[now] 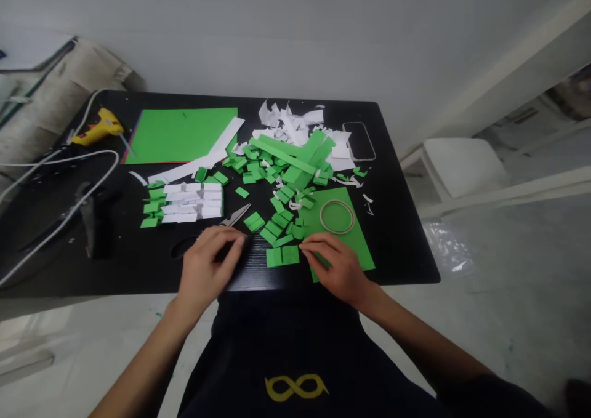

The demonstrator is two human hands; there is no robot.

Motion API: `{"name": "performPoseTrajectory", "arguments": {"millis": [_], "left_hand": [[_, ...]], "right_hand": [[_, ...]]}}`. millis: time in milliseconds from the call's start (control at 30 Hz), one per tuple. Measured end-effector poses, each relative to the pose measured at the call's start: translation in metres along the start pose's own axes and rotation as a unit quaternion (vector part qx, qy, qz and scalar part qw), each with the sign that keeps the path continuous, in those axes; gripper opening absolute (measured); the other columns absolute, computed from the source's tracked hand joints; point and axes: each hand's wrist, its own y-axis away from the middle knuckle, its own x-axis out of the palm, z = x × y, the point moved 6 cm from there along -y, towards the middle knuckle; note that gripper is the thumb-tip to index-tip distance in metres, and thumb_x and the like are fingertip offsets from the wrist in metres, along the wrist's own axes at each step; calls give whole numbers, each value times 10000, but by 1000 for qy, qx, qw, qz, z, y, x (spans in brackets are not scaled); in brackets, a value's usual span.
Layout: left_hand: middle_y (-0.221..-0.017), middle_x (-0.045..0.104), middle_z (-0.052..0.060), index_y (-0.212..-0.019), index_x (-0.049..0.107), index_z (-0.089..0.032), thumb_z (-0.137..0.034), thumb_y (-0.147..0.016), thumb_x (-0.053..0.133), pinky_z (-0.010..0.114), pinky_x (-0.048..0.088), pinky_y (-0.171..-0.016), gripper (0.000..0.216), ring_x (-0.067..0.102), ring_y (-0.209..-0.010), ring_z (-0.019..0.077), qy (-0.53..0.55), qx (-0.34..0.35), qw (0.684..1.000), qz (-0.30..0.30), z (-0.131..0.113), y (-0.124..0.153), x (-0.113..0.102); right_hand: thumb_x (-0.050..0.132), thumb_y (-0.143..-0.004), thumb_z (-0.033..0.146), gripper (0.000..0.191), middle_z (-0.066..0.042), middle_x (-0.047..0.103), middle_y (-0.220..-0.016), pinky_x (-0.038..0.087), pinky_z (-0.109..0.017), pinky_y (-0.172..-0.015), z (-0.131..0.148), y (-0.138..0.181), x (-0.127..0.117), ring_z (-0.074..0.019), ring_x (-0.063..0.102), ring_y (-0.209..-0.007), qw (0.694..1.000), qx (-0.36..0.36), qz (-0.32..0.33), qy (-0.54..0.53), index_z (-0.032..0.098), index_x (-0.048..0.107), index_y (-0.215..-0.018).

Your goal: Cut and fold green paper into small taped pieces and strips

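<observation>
My left hand (209, 263) is at the table's front edge, its thumb and forefinger tips close together. Whatever is between them, if anything, is hidden. Scissors (237, 215) lie under and beside it, blades pointing up and right, handles partly covered by the hand. My right hand (336, 265) pinches at the right end of a folded green paper piece (282, 256) lying flat before me. Beneath this hand is a green sheet (357, 245), with a roll of tape (322, 216) on it. Small folded green pieces (279, 221) are scattered between and beyond the hands.
On the left are an assembled white-and-green paper block (194, 202), a yellow glue gun (99, 128), its cable, and a black tool (87, 221). Green sheets (180, 135) lie behind. White scraps (290, 122) and a clear phone-case-like frame (359, 141) are at the back.
</observation>
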Motion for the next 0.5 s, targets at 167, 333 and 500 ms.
{"name": "performPoseTrajectory", "arguments": {"millis": [167, 333, 500], "left_hand": [[-1055, 754, 71, -1097, 738, -195, -330, -1008, 678, 378, 567, -871, 172, 714, -979, 255, -102, 1, 994, 28, 13, -12, 8], [-1033, 733, 121, -1075, 766, -161, -312, -1042, 612, 435, 553, -871, 218, 695, -972, 305, -191, 52, 979, 48, 14, -18, 35], [-988, 735, 92, -964, 746, -178, -258, -1038, 605, 388, 544, -864, 179, 700, -937, 259, -119, 27, 992, 7, 11, -21, 20]], "right_hand": [[644, -1015, 103, 177, -85, 756, -1035, 666, -400, -859, -1, -9, 2, -233, 759, -961, 1000, -3, -12, -4, 226, 741, -1097], [643, -1012, 101, 185, -76, 760, -1035, 665, -394, -869, 3, -12, 2, -227, 764, -979, 999, 12, -14, -26, 242, 741, -1081], [678, -996, 124, 145, -70, 768, -1002, 656, -399, -850, -4, -13, -5, -226, 765, -949, 994, 67, -33, -78, 241, 763, -1004]]}}
